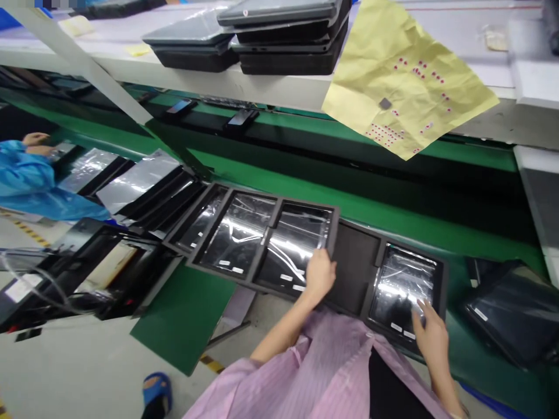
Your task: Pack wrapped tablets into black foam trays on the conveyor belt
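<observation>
Green conveyor (371, 203) borders the foam tray (353, 273), left hand (319, 275) on its rim.

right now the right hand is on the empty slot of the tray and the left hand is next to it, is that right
Not quite. The right hand isn't on the empty slot: its fingers are on the film-covered panel in the next slot of the tray, as the head view shows. The left hand is next to the empty slot.
</observation>
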A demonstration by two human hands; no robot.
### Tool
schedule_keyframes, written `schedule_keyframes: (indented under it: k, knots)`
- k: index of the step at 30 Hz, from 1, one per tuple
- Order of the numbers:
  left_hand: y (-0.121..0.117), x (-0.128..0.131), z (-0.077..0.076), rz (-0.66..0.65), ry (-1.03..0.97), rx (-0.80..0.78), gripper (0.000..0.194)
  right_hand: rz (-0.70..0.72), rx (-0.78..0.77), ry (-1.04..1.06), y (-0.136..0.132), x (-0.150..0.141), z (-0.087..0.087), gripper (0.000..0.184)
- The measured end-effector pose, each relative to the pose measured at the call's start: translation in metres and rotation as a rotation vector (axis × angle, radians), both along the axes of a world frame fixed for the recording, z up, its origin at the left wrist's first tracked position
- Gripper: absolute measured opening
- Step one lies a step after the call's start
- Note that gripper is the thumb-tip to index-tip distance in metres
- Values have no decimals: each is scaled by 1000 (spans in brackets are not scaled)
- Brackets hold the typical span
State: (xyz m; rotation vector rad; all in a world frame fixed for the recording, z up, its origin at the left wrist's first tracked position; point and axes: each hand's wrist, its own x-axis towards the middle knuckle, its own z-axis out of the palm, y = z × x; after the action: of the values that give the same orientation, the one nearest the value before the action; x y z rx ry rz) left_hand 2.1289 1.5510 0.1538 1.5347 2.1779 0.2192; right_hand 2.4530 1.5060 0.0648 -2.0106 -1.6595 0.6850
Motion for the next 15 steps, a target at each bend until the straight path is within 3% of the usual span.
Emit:
schedule_keyframes:
  k: [3, 5, 6, 8, 10, 12, 13, 15]
  knots:
    - [11, 31, -4, -307, -400, 66, 33, 44, -165, 419, 28, -64, 17, 73]
    - [15, 22, -2, -423, -543, 131, 31, 137, -307, 626, 45, -103, 15, 79]
    - [16, 8, 1, -397, -534, 181, 29, 151, -354, 627, 51, -118, 11, 78]
    - [15, -33, 7, -204, -402, 259, 34, 147, -374, 597, 61, -136, -3, 79]
    - [7, -80, 13, 129, -134, 329, 36, 125, -358, 544, 66, -141, -16, 76]
    - [-8, -121, 15, 406, 98, 353, 53, 111, -356, 496, 68, -139, -25, 71]
    - [-16, -137, 15, 529, 307, 304, 62, 110, -361, 475, 70, -137, -28, 67]
    - [-31, -160, 13, 636, 480, 172, 74, 126, -362, 435, 73, -133, -30, 58]
